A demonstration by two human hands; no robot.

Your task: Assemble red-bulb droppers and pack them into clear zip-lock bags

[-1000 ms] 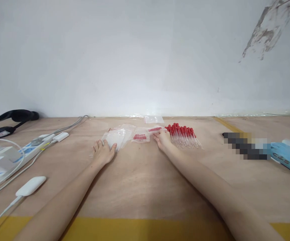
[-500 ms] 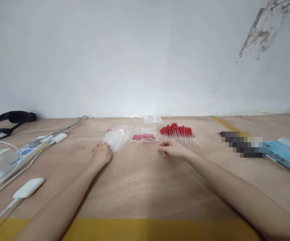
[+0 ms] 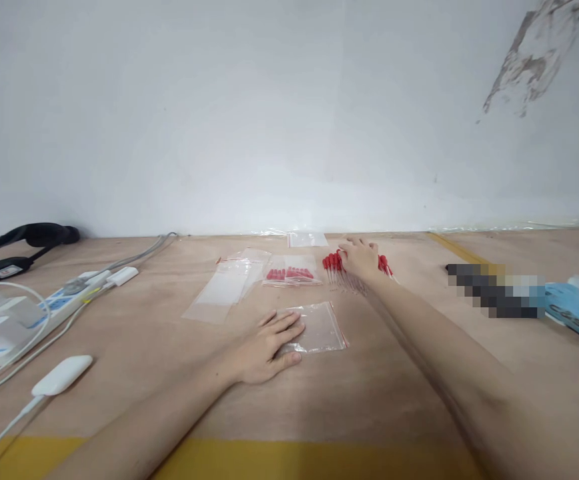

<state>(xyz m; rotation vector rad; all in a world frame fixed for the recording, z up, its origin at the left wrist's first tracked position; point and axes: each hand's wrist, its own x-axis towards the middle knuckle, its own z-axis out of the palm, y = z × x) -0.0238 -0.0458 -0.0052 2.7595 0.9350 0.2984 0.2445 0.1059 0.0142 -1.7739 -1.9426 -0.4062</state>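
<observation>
Below mid-frame, a clear, red-edged bag (image 3: 319, 328) lay flat under the spread left hand (image 3: 269, 347); whether the right hand (image 3: 360, 259) gripped red-topped sticks (image 3: 333, 262), I couldn't tell.

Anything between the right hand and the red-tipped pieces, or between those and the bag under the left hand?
Nothing visible either way. The right hand is right over the red-tipped pieces. The left hand covers only the left part of the bag; its red-striped right edge is uncovered.
</observation>
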